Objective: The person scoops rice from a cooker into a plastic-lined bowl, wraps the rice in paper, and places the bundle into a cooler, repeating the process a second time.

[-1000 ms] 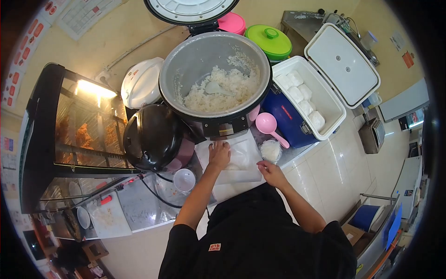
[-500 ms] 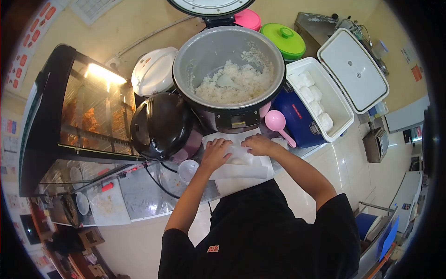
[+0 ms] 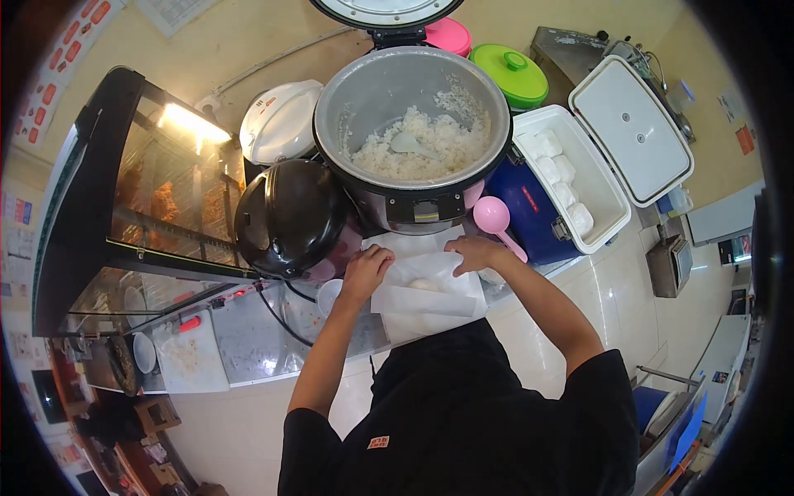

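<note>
White wrapping paper (image 3: 405,325) lies in a stack on the counter before me. On its top sheet sits a small whitish mound (image 3: 423,284) that looks like rice, partly covered by a fold. My left hand (image 3: 368,271) is closed on the left edge of the paper, thumb and fingers pinched together. The right edge is gripped by my right hand (image 3: 476,255), its fingers curled down over the sheet. Behind the paper stands a large open rice cooker (image 3: 347,91) with cooked rice (image 3: 447,136) and a pale paddle (image 3: 407,143) inside.
A pink ladle (image 3: 492,217) leans by a blue cool box (image 3: 529,198) holding white wrapped packets (image 3: 566,194). To the left are a closed dark cooker (image 3: 289,215), a white bowl (image 3: 328,296), a lit glass food cabinet (image 3: 165,182) and a white cutting board (image 3: 194,364).
My hands have moved apart, drawing the paper's side edges outward and up. The whitish mound between them shows more plainly. The camera view has shifted slightly.
</note>
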Available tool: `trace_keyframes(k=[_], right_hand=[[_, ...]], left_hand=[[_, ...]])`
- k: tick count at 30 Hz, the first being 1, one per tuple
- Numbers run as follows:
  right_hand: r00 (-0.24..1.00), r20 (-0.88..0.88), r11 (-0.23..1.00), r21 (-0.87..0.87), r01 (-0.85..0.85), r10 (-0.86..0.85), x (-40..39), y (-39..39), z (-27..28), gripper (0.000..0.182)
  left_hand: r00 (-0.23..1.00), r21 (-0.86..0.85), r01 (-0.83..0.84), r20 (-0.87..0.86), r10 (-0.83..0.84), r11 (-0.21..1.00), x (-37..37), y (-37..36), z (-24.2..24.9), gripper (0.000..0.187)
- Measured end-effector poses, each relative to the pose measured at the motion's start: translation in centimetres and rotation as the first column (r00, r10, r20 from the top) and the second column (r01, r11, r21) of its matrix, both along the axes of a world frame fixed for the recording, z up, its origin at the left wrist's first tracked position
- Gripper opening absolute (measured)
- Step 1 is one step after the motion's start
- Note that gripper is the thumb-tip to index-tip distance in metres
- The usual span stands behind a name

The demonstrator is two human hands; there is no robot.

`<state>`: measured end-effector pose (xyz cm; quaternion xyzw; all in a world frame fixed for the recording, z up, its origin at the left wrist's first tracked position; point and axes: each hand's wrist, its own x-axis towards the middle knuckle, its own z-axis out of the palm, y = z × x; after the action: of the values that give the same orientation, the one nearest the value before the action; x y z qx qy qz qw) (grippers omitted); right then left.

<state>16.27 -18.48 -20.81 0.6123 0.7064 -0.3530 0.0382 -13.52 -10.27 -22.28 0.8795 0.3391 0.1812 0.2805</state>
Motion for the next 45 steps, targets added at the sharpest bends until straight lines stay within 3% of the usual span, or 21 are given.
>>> trace_keyframes(k=[6,9,11,12,15,18,19,21,23,26,27,30,33,36,39,41,45], right_hand=[[0.974,0.22,0.994,-0.081,0.075,-0.055,0.3,-0.7,-1.7,0.055],[0.965,0.254,0.998,-0.032,-0.058,0.064,0.8,-1.3,-2.5,0.053],[0.955,0.244,0.986,-0.044,-0.163,0.169,0.3,-1.0,0.2,0.048],[0.946,0.238,0.975,-0.052,-0.214,0.22,-0.2,-0.9,1.2,0.045],[0.99,-0.084,0.918,0.39,-0.072,0.113,-2.6,-0.7,-0.4,0.035],[0.99,-0.097,0.988,0.129,-0.088,0.1,-4.7,0.1,0.5,0.033],[0.99,-0.097,0.981,0.177,-0.082,0.1,-4.8,0.0,0.1,0.029],[0.991,-0.095,0.962,0.266,-0.068,0.096,-5.0,-0.8,-1.0,0.023],[0.995,-0.053,0.978,0.194,-0.078,0.09,-5.7,-1.6,0.3,0.026],[0.995,0.011,0.975,0.201,-0.096,0.096,-7.1,-2.7,1.2,0.032],[0.994,0.033,0.969,0.221,-0.106,0.102,-7.5,-3.2,1.2,0.035],[0.989,-0.005,0.902,0.41,-0.136,0.151,-8.5,-5.3,-0.8,0.046],[0.992,-0.003,0.89,0.442,-0.113,0.128,-10.1,-7.9,-1.7,0.05],[0.996,0.001,0.872,0.483,-0.075,0.085,-10.9,-9.6,-2.1,0.054],[0.999,0.022,0.85,0.524,-0.048,0.044,-11.3,-10.5,-2.3,0.057],[1.0,0.005,0.854,0.52,-0.022,0.023,-11.7,-10.9,-1.7,0.059],[1.0,0.029,0.858,0.513,-0.026,0.013,-12.1,-11.3,-2.7,0.064]], left_hand=[[0.999,-0.069,-0.028,0.033,0.03,0.997,-0.8,-0.3,0.0,0.008],[0.999,-0.045,-0.001,0.048,0.004,0.999,-1.0,-0.6,0.0,0.008],[0.998,-0.023,0.028,0.057,-0.027,0.999,-0.8,-0.5,0.4,0.008],[0.997,-0.015,0.046,0.063,-0.045,0.999,-0.8,-0.6,0.7,0.008],[0.996,0.024,0.073,0.057,-0.074,0.997,-0.7,-1.0,0.4,0.007],[0.988,0.18,-0.046,0.15,0.019,0.983,-0.1,-2.8,2.4,0.011],[0.977,0.241,-0.113,0.205,0.063,0.964,0.4,-4.0,3.3,0.014],[0.984,-0.029,0.016,0.18,-0.011,0.999,0.3,-7.8,3.3,0.022],[0.979,-0.376,0.203,0.072,-0.19,0.904,0.5,-11.8,2.3,0.035],[0.986,-0.141,0.165,-0.013,-0.169,0.976,1.2,-15.8,1.1,0.05],[0.981,-0.14,0.152,-0.098,-0.166,0.978,1.2,-16.2,0.6,0.061],[0.98,-0.101,0.105,-0.159,-0.12,0.989,1.2,-16.9,-0.9,0.066],[0.966,-0.119,0.089,-0.231,-0.115,0.989,1.2,-17.0,-2.1,0.06],[0.99,-0.251,0.134,-0.003,-0.139,0.959,0.2,-15.6,-2.6,0.055],[0.972,-0.227,-0.12,0.171,0.161,0.966,-3.1,-12.5,-3.0,0.053],[0.897,0.112,-0.42,0.204,0.393,0.901,-2.1,-9.5,1.7,0.046],[0.981,0.087,-0.191,-0.006,0.192,0.978,-2.0,-5.6,2.5,0.026]])
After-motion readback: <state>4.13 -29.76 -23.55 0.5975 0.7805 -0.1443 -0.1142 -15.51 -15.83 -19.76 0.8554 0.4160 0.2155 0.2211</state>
